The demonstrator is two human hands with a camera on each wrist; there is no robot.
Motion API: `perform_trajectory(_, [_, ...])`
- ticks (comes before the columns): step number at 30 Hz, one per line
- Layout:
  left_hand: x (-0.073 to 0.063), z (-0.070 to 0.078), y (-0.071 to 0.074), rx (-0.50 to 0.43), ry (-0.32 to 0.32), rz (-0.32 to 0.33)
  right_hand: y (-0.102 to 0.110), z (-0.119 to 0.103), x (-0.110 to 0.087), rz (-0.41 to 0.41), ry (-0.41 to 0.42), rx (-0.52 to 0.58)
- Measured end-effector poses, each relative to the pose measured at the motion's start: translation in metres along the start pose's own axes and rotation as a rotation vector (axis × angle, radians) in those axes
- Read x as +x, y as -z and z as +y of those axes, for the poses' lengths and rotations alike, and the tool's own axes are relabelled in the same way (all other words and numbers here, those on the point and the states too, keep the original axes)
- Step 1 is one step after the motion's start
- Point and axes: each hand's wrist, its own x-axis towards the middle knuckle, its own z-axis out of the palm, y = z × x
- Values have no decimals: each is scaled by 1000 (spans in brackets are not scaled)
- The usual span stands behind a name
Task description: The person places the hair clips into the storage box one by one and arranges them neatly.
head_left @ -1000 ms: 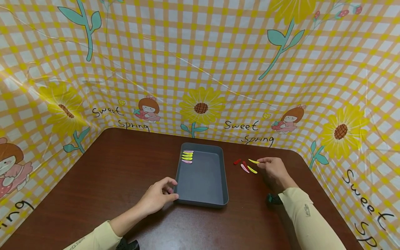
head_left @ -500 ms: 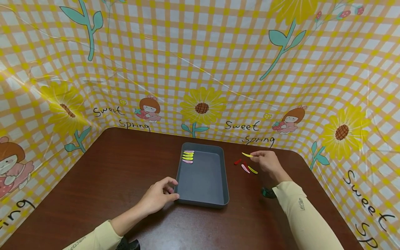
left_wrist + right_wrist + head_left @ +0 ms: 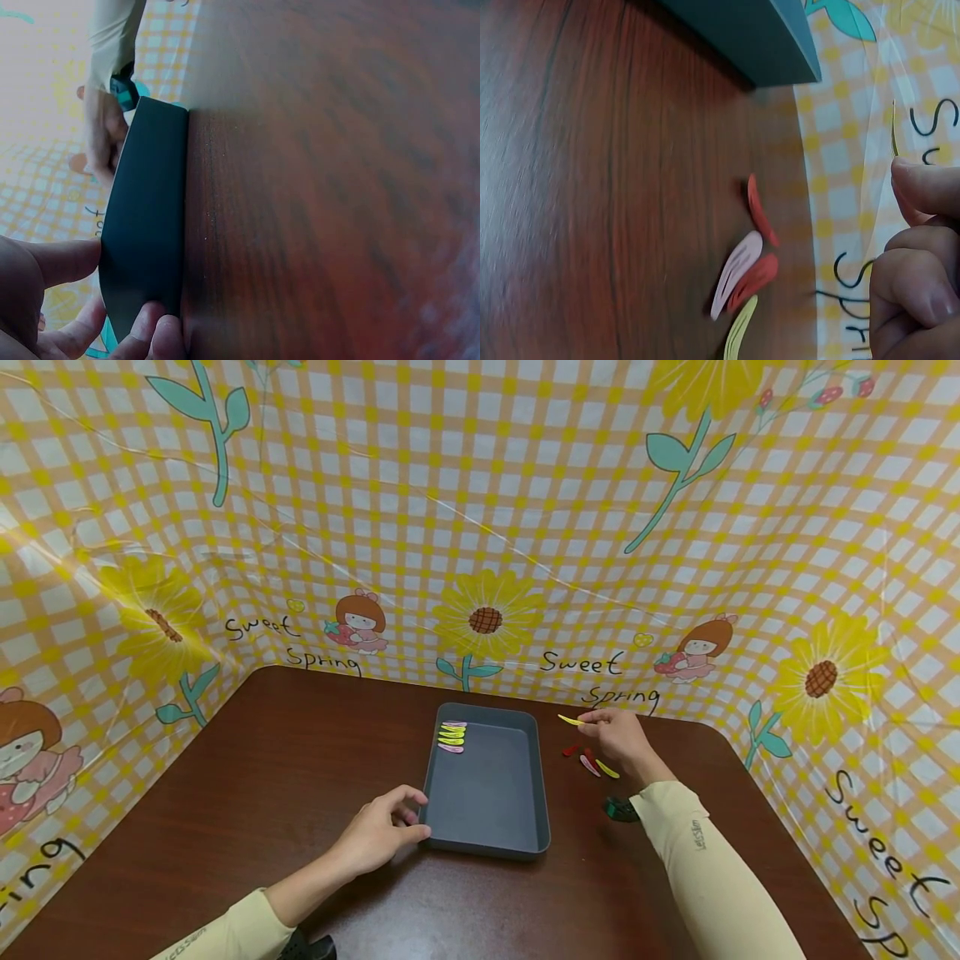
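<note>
A yellow snap hair clip (image 3: 568, 720) is pinched between the thumb and fingers of my right hand (image 3: 618, 739), raised behind the loose clips; the right wrist view shows it edge-on. Below lie a red clip (image 3: 757, 210), a pink clip (image 3: 737, 274), a second red clip (image 3: 754, 282) partly under the pink one, and another yellow clip (image 3: 740, 330). My left hand (image 3: 378, 831) rests its thumb and fingers against the outside of the dark grey tray (image 3: 487, 806) at its near left corner. Inside, several yellow clips (image 3: 452, 734) lie in a column between pink clips (image 3: 452, 749).
The tray lies on a dark brown wooden table (image 3: 322, 735). A yellow checked cloth (image 3: 480, 510) with flowers hangs along the back and sides. The tray's right wall stands between the loose clips and the column of clips.
My right hand has moved left and a little away from me, carrying the yellow hair clip past the loose clips. My left hand and the tray stay in place.
</note>
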Motion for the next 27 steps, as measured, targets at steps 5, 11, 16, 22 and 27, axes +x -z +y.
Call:
perform_trajectory(5, [0,0,0,1,1,1,-8,-10,3,-19,-18,51])
perform_trajectory(11, [0,0,0,-2,3,-3,-18,-21,4,-30,-20,98])
perform_trajectory(16, [0,-1,0,0,0,-2,-27,-27,7,-26,14,67])
perform_trajectory(22, [0,-1,0,2,0,1,-38,-35,14,-40,4,66])
perform_trajectory(27, [0,-1,0,5,0,0,-49,-40,20,-42,-10,100])
